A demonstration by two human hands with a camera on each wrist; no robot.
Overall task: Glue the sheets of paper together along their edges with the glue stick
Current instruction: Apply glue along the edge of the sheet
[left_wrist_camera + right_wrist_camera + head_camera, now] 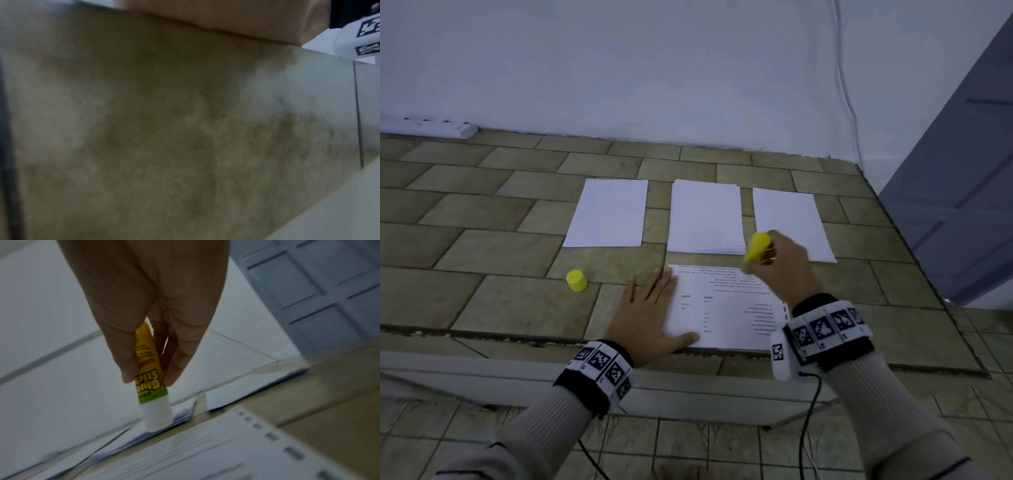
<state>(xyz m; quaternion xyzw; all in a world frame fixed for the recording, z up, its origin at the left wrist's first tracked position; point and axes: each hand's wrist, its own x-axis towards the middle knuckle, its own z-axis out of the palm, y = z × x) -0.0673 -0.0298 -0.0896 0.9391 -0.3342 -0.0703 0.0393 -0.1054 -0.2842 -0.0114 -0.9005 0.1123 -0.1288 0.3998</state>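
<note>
I see left hand (650, 311) flat on printed sheet (726, 308); right hand (784, 263) pinching uncapped glue stick (153, 386) at far edge. Risk: sheet creeps, glue smears tile.

Glue stick (151, 378): upper barrel hidden inside right hand (152, 308); tip contact with printed sheet (722, 308) not resolvable, motion blur. Sheet text too small to read. Left wrist view: blurred tile, left hand (226, 19) cut off by top edge.
</note>
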